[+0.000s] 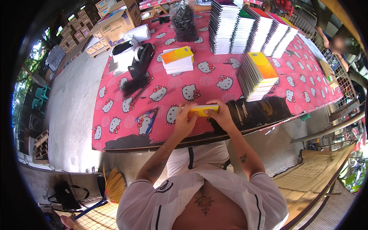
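Observation:
Between both my hands, over the near edge of the table, is a small pad of pages with a yellow cover [204,108]. My left hand [186,119] is closed on its left end and my right hand [222,115] on its right end, with the thumbs on the near side. To the right stands a stack of spiral notebooks [263,68] with a yellow-orange top cover. Farther off, left of centre, lies a pile of loose page sets [178,60] under an orange-yellow cover. Black plastic binding coils [134,86] are strewn left of my hands.
Tall stacks of spiral notebooks [223,32] stand at the back right, beside a bag of black coils [184,23]. A black tape dispenser [142,61] and cardboard box [119,27] are at the back left. Black sheeting [260,113] covers the near right edge. Another person [339,46] is at far right.

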`<action>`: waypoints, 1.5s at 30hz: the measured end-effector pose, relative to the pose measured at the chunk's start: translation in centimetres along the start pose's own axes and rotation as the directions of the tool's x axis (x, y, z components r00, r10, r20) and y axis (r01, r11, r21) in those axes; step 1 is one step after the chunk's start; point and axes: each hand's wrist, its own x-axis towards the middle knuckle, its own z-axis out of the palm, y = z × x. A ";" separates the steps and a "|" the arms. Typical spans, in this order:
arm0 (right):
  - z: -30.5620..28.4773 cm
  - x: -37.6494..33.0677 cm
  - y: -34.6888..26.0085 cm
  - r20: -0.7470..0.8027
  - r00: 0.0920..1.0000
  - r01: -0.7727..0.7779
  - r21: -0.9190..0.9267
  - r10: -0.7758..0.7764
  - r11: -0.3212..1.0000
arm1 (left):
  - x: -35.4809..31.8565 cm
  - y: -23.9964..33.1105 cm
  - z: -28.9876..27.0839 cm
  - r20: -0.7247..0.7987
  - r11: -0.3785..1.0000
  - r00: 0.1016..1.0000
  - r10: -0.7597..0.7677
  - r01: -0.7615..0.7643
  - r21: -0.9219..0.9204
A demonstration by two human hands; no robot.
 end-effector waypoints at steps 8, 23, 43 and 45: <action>-1.6 -0.3 -0.4 0.014 1.000 0.003 -0.028 -0.002 1.000 | 4.1 -1.8 -4.8 -0.150 0.985 0.986 0.072 -0.047 0.167; -0.8 -0.2 -0.1 -0.045 0.999 0.003 -0.060 -0.005 0.998 | 2.6 1.6 -6.5 0.014 0.981 1.000 -0.025 0.022 0.193; -0.4 -0.8 -1.5 -0.104 0.993 0.044 -0.073 -0.052 0.996 | 6.2 3.6 -5.6 0.318 0.778 0.938 0.139 -0.302 0.551; 0.5 -0.8 -2.2 -0.149 0.987 0.053 -0.013 -0.055 0.998 | 3.8 4.0 -3.1 0.200 0.656 0.948 0.249 -0.316 0.686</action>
